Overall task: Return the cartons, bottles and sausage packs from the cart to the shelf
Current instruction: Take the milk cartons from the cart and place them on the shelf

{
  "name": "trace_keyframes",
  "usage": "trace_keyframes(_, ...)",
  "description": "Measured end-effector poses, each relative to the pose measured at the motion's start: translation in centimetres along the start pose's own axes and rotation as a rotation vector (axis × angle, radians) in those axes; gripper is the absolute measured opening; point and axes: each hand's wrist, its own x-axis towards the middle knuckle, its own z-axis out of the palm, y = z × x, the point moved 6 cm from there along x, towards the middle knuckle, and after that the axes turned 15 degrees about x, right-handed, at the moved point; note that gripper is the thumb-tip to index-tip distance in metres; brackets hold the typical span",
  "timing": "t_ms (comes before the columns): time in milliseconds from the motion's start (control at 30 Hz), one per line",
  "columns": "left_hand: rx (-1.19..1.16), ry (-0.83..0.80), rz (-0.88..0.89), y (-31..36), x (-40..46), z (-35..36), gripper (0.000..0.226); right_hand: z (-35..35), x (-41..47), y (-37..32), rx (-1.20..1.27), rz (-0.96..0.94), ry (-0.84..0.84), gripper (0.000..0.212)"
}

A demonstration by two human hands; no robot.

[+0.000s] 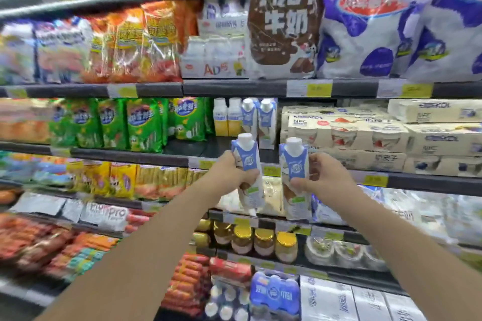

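My left hand (234, 173) grips a tall white and blue carton (248, 161) with a white cap, held upright. My right hand (323, 177) grips a second carton (294, 164) of the same kind, also upright, just to its right. Both are raised in front of the middle shelf (182, 148). On that shelf behind them stand two matching cartons (266, 120) and two yellow and white bottles (227, 117). A dark bare patch of shelf lies in front of those. The cart is out of view.
Green snack bags (143, 122) fill the shelf to the left. Cream yoghurt multipacks (365, 133) are stacked to the right. Orange sausage packs (146, 39) and large milk bags (284, 23) sit above. Jars (263, 241) and sausages (190, 281) are below.
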Motion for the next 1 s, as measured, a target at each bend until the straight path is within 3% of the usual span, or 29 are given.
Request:
trace_keyframes(200,-0.029,0.070,0.092,-0.9,6.4,-5.4,0.041,5.1,5.6,-3.3,0.010,-0.025,0.085,0.038)
trace_keyframes(500,0.024,-0.010,0.213,-0.2,14.0,-5.8,0.043,6.9,11.7,-3.6,-0.032,-0.020,0.328,0.038)
trace_keyframes(900,0.100,0.132,0.245,0.2,16.2,-4.3,0.045,7.7,15.6,-1.1,-0.046,0.015,0.380,0.044)
trace_keyframes(1000,0.209,0.130,0.268,0.2,16.0,-4.5,0.041,8.0,15.8,-1.2,-0.073,0.016,0.363,0.045)
